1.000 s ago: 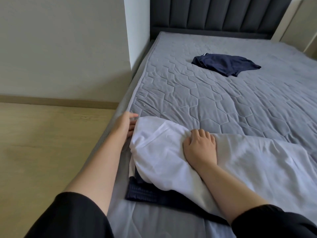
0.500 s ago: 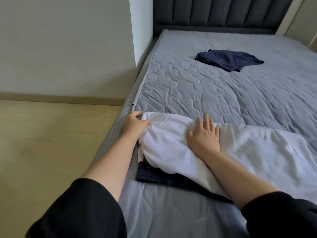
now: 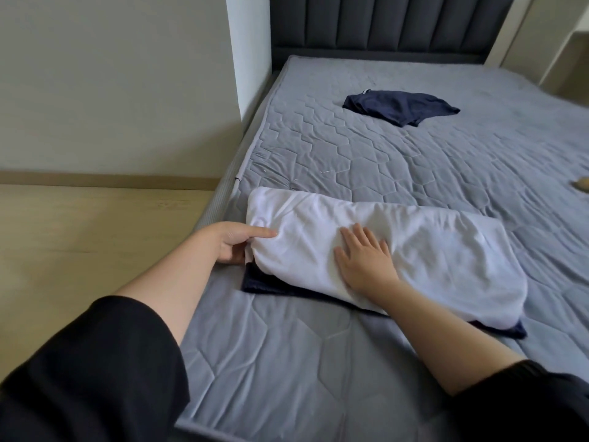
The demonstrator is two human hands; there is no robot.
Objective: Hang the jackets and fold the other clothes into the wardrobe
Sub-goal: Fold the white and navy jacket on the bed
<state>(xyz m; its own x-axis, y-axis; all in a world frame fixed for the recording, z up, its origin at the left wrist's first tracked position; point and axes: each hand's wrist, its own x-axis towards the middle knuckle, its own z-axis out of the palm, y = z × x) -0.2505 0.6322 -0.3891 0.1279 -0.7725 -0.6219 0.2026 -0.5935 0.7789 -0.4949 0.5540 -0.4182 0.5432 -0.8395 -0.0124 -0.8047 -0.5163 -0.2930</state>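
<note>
A white garment (image 3: 424,247) lies folded in a long band across the near left part of the grey bed (image 3: 398,167). A dark navy garment (image 3: 271,283) lies flat under it and shows along its near edge. My left hand (image 3: 234,242) pinches the white garment's left end, forefinger on top and the other fingers tucked beneath the fold. My right hand (image 3: 365,261) presses flat on the middle of the white garment with straight, spread fingers. A second navy garment (image 3: 400,106) lies crumpled farther up the bed.
The bed's left edge runs beside a light wooden floor (image 3: 79,237) and a white wall column (image 3: 247,52). A dark padded headboard (image 3: 382,23) stands at the far end. A small tan object (image 3: 581,184) peeks in at the right edge.
The white garment now lies flatter and longer. My right hand has slid slightly nearer across it, and my left hand has shifted from its far corner to its left end.
</note>
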